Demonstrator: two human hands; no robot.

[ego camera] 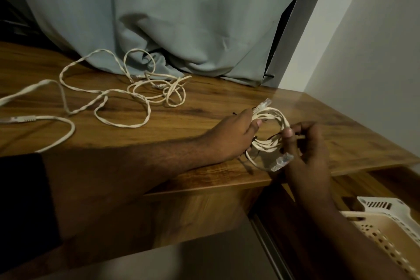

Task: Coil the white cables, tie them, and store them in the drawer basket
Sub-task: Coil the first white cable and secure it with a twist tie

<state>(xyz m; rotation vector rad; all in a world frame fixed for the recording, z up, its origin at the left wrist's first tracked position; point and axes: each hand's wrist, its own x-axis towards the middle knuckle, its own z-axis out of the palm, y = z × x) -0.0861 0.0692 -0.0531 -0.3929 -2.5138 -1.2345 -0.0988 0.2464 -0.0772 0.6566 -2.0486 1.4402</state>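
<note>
1. Holding one coiled white cable (270, 134) above the counter (159, 138), the left hand (234, 136) grips its 9 o'clock side and the right hand (306, 143) pinches its 3 o'clock side.
2. The drawer basket (386, 229) lies at 5 o'clock, nearer the right hand.

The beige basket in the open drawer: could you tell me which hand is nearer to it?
Right. The right hand holds the coiled cable just above the basket; the left hand grips the coil's far side.

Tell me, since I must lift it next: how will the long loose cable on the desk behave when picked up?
The loose white cable will probably be floppy, since it lies in slack, wandering loops. It looks thin, so likely light. Its loops cross near the curtain, so it may snag or tangle.
</note>
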